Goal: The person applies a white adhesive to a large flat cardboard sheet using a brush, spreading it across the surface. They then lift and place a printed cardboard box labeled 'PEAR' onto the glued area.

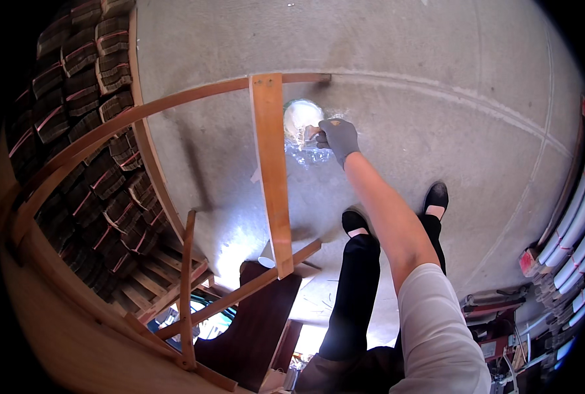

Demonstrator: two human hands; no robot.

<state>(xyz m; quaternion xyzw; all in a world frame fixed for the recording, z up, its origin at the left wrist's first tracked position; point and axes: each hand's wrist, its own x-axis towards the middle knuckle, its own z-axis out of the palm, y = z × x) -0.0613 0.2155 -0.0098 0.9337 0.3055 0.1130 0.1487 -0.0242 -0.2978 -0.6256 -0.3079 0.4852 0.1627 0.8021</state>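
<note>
Right hand, gloved: closed around what looks like a brush, at the edge of a tub of white contents, on the floor. Left hand: out of view, cannot tell. Step, apparently: loading. Next move calls for a drip-free lift beside the frame.

A thin grey glove covers the right hand, toward one o'clock from the view's centre, and ends at the wrist. The forearm is bare up to a loose, short white sleeve between four and five o'clock — plain cloth, softly creased, with its hem near the elbow. Black trousers show at five o'clock. The shoes, near three and four o'clock, are black, low-cut slip-ons — round-toed, leaving the insteps bare.
</note>
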